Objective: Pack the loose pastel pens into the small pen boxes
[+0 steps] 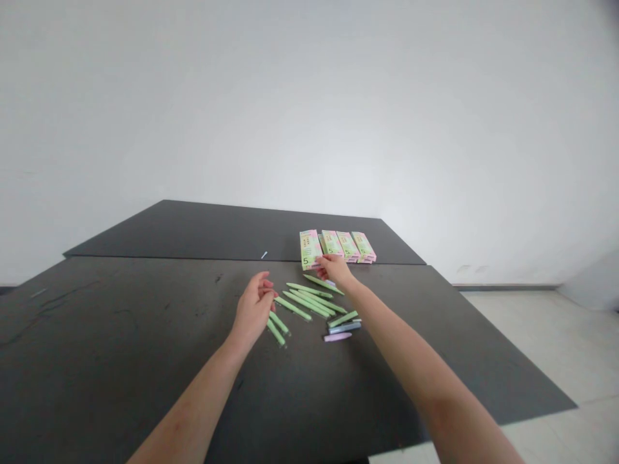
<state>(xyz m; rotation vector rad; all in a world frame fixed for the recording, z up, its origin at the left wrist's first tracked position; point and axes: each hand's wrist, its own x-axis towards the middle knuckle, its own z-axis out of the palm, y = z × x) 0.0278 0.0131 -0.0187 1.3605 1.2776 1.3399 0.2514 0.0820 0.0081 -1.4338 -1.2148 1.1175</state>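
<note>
My right hand (334, 269) reaches to the row of small boxes and pinches the near right corner of the leftmost box (309, 248). This box is pale green and pink with a large "5" on its front. My left hand (254, 301) is above the table among green pens, its fingers loosely bent and apart, with no pen visibly gripped. Two green pens (276, 331) lie partly under its fingers. Between my hands several more green pens (309, 301) are spread side by side, mostly slanting the same way.
Three similar box stacks (348, 247) stand right of the pinched box. A short green pen (343, 319), a blue pen (345, 328) and a purple pen (337, 337) lie beside my right forearm. A small white piece (264, 255) rests near the seam of the dark table (145, 309). A white wall (271, 103) rises behind.
</note>
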